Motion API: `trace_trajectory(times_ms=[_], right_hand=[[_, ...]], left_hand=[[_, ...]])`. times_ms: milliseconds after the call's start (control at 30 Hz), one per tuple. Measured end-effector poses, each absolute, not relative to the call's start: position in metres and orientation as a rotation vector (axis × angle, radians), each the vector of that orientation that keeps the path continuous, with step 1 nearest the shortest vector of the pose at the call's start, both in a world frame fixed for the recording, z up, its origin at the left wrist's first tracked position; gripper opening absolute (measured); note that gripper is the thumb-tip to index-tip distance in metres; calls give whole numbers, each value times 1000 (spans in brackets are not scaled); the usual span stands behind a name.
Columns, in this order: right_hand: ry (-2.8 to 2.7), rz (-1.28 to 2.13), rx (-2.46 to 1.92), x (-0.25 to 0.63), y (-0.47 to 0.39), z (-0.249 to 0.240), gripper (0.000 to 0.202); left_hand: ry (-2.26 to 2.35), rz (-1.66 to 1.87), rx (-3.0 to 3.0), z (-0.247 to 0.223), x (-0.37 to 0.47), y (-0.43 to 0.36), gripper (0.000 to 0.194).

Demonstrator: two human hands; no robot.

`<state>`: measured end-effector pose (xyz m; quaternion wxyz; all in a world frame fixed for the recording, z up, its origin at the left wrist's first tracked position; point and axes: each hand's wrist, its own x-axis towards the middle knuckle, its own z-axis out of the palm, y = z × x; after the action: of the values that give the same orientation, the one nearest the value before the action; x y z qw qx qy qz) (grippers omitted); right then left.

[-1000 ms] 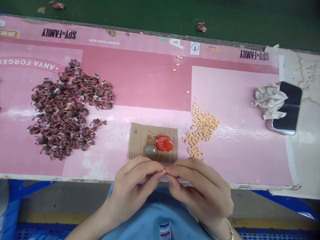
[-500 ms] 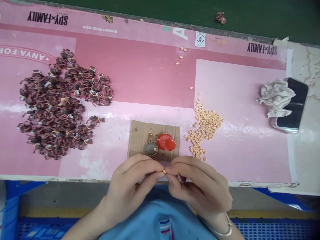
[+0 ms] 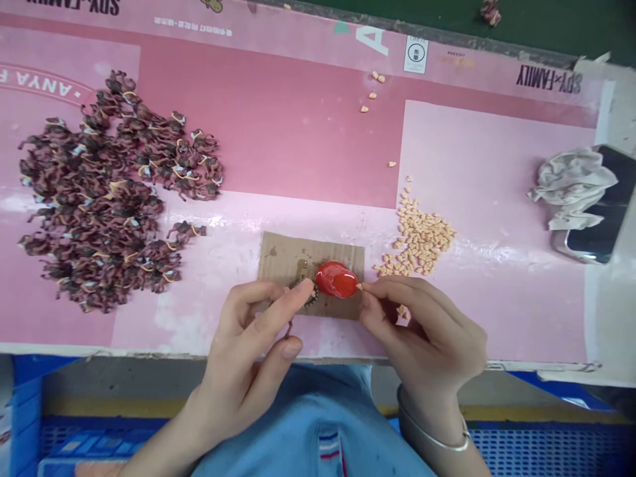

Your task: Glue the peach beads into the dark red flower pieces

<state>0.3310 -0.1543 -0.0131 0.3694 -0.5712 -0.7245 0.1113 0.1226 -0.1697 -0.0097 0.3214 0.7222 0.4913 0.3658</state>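
Observation:
My right hand pinches a small beige piece at the right rim of a shiny red oval cap. The cap sits on a square of brown cardboard. My left hand has its index finger stretched over a dark crimped bottle cap, which it mostly hides. Its thumb is apart from that finger. Beneath the index finger shows a thin brown limb of a small brown figure, held in the curled fingers; the rest is hidden.
A large heap of brown figures with yellowish bands lies at left. Loose beige pieces are piled right of the cardboard, with several strays farther back. Crumpled white cloth rests on a phone at far right.
My hands were together at the table's front edge around a beige piece. They have parted and moved forward, the left to the bottle cap, the right to the red cap. The view has shifted slightly.

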Motion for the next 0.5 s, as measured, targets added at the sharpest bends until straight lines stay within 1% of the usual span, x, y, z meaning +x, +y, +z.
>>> trace_trajectory(times_ms=[233, 400, 500], right_hand=[[-1882, 267, -1452, 332, -155, -12, 19], [-1852, 337, -1433, 328, -162, -4, 19], [-1856, 414, -1342, 320, -164, 6, 17]], left_hand=[[1227, 1010, 1806, -13, 125, -172, 52], [1106, 1070, 1662, -18, 127, -177, 59], [1071, 1076, 1530, -21, 129, -180, 63]])
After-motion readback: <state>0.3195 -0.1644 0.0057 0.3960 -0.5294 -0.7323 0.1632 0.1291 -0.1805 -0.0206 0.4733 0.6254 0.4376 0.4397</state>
